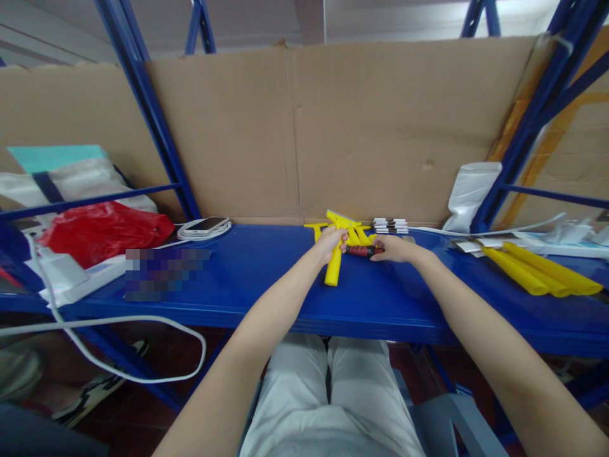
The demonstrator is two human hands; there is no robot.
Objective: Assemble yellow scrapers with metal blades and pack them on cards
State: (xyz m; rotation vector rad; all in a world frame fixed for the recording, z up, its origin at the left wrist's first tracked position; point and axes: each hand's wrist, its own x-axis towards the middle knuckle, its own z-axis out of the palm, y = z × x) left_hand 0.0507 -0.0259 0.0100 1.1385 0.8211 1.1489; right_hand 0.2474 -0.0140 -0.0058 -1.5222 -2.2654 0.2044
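Note:
My left hand (329,245) is closed around a yellow squeegee (333,271), its handle pointing toward me and its wide head away. Just to its right, my right hand (398,249) has its fingers closed on the end of a red-and-black screwdriver (360,251), which lies level near the tabletop; its shaft is hard to make out. Several more yellow squeegee heads (360,237) lie behind my hands, partly covered by them. A small stack of white-and-dark strips (390,225) sits beyond my right hand.
Several yellow tube handles (542,270) lie on the blue table (266,279) at the right. To the left are a phone (209,225) on a coiled white cable, a red plastic bag (107,231) and a power strip (92,279). A cardboard wall (295,133) closes the back.

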